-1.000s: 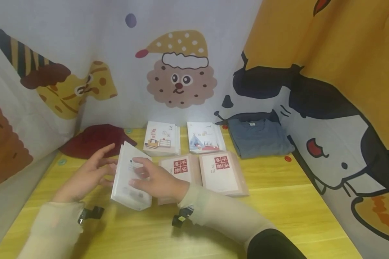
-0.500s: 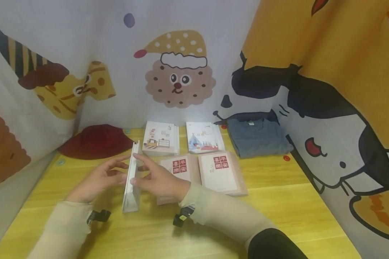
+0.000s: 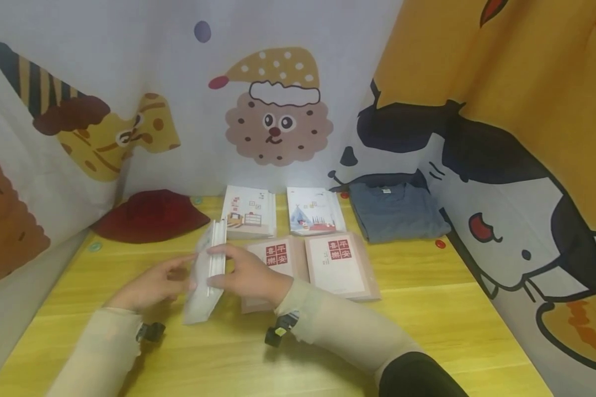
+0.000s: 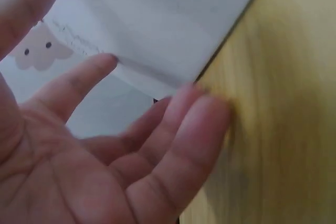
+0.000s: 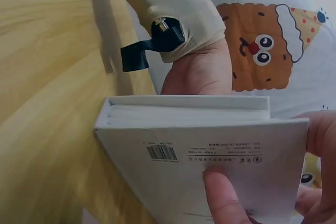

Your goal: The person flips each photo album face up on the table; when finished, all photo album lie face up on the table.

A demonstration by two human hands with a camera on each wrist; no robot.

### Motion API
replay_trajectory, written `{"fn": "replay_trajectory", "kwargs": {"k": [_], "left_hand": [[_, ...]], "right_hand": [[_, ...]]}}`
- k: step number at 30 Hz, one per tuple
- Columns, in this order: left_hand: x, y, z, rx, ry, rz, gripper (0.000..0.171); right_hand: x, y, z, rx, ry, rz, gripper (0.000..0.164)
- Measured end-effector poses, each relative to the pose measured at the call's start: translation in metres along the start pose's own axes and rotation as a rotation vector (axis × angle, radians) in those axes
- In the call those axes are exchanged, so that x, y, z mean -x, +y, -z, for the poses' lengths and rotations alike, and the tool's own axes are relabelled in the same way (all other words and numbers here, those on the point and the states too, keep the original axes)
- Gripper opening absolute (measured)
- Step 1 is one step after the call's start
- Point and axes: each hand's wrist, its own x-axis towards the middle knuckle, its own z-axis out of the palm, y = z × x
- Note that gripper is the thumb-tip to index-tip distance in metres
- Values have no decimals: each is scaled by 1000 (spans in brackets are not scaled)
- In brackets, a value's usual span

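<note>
Head cam: white book [image 3: 205, 278] on edge, R of the red hat [image 3: 151, 218] & nearer the person; R hand [image 3: 255, 278] pinches it, L hand [image 3: 151, 284] barely touches. L wrist: loose fingers [image 4: 178, 156], no clasp. R wrist: thumb [image 5: 220, 192] on barcoded side; boards look stiff, prob. light, slick: best squeeze both tog.

Right hand [image 3: 250, 278] grips white rectangular book [image 3: 205, 278] over yellow wood-grain table [image 3: 218, 364], left hand [image 3: 150, 284] at its cover, dark-red cloth hat [image 3: 151, 218] beyond.
</note>
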Motion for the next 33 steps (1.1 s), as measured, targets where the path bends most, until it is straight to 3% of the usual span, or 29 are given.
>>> {"fn": "replay_trajectory", "kwargs": {"k": [5,10,18,25,33], "left_hand": [[2,-6,5,36,-82,53,89],[5,-5,6,17,-86,75,92],[5,0,4,-115,-31,99,92],[3,-15,14,-205,-3,63,92],[5,-21,21,-217,-3,18,89]], "right_hand": [[-1,4,1,-107,-6,-46,73],[-1,9,0,-144,-39,-66,75],[-2,15,-7,-74,-62,-75,62],[0,24,-12,-31,-122,-157,74],[-1,19,-9,79,-156,-190,88]]}}
